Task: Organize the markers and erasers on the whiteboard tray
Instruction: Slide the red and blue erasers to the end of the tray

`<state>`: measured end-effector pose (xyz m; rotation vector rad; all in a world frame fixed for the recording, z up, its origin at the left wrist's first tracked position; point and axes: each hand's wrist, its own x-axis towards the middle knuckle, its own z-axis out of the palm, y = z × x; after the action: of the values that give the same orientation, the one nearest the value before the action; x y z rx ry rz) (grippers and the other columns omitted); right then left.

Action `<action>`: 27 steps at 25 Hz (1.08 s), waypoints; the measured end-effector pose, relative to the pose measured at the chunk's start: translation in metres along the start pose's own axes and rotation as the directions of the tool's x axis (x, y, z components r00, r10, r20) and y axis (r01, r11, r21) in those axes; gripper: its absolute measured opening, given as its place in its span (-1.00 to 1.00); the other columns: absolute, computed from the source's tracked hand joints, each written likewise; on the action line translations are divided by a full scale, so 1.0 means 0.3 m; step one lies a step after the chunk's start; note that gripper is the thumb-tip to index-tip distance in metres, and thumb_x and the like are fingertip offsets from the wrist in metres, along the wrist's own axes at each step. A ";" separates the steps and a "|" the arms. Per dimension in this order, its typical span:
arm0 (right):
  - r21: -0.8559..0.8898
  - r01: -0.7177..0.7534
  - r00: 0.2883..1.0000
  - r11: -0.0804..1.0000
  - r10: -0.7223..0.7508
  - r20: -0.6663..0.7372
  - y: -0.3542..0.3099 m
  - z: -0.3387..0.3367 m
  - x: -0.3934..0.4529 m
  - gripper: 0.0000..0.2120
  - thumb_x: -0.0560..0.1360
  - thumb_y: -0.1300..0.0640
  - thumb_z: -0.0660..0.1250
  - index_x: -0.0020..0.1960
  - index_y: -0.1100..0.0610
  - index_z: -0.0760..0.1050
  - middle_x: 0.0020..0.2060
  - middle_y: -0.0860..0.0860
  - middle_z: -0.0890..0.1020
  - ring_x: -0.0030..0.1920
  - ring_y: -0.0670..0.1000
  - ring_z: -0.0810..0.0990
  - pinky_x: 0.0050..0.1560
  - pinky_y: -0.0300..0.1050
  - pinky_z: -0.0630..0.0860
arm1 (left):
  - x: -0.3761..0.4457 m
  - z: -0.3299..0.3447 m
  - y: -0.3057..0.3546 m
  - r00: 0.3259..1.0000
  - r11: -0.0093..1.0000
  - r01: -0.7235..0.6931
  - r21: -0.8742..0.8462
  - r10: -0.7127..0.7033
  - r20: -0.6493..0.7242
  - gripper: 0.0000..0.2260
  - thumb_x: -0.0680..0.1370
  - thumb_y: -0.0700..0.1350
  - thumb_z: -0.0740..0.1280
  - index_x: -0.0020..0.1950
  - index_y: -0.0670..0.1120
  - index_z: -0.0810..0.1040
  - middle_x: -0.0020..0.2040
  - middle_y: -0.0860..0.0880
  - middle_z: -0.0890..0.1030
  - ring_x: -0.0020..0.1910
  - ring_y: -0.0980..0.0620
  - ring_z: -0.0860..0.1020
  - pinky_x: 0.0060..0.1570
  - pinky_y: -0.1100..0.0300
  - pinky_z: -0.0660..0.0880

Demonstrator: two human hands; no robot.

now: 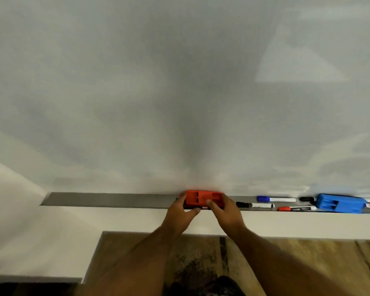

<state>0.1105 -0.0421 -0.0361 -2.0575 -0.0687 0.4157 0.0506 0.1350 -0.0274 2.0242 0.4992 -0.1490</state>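
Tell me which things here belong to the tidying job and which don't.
Job: red eraser held by left hand and right hand; blue eraser; blue-capped marker; black-capped marker; red-capped marker; tray.
Not: whiteboard; floor.

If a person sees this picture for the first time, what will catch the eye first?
First the red eraser, gripped by the left hand and right hand at the middle of the grey tray. Next the blue eraser far right, with capped markers lying between the two erasers.
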 end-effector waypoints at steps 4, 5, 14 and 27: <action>0.073 -0.012 0.988 0.997 0.023 -0.152 -0.048 0.128 -0.076 -0.66 0.56 -0.18 0.40 0.30 -0.17 0.49 0.17 -0.07 0.61 0.17 -0.03 0.60 0.18 -0.01 0.59 | 0.006 -0.097 -0.051 0.988 0.998 0.008 -0.068 -0.018 -0.152 -0.61 0.53 -0.10 0.49 0.35 -0.01 0.56 0.15 0.05 0.64 0.13 0.03 0.62 0.15 0.26 0.54; 0.088 -0.016 0.988 0.996 0.029 -0.154 -0.065 0.185 -0.103 -0.59 0.57 -0.15 0.41 0.37 -0.11 0.47 0.22 -0.05 0.58 0.21 -0.01 0.58 0.20 0.01 0.57 | 0.001 -0.137 -0.076 0.976 0.997 0.012 -0.081 -0.029 -0.217 -0.66 0.53 -0.11 0.48 0.30 -0.02 0.59 0.09 0.07 0.63 0.06 0.06 0.63 0.04 0.37 0.50; 0.204 -0.026 0.994 0.979 0.003 0.112 -0.302 0.570 -0.141 -0.51 0.60 -0.01 0.42 0.50 -0.04 0.42 0.38 -0.03 0.53 0.36 -0.01 0.50 0.41 0.11 0.49 | -0.071 -0.512 -0.357 0.818 0.979 0.099 -0.181 -0.183 -0.545 -0.77 0.57 -0.16 0.45 0.22 -0.14 0.64 0.07 -0.10 0.70 0.02 -0.03 0.62 0.09 0.11 0.51; -0.087 0.029 0.971 0.996 -0.007 0.239 -0.335 0.682 -0.026 -0.55 0.51 0.12 0.45 0.36 -0.07 0.49 0.23 -0.05 0.60 0.23 -0.04 0.56 0.26 -0.13 0.50 | 0.004 -0.619 -0.421 0.945 0.979 0.198 0.052 -0.177 -0.275 -0.69 0.59 -0.15 0.41 0.34 0.01 0.61 0.20 -0.01 0.69 0.17 -0.04 0.62 0.19 0.17 0.45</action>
<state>0.0500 0.1777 -0.0395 -2.0841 -0.2554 0.6582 -0.0191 0.3481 -0.0400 2.0832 0.8713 -0.0078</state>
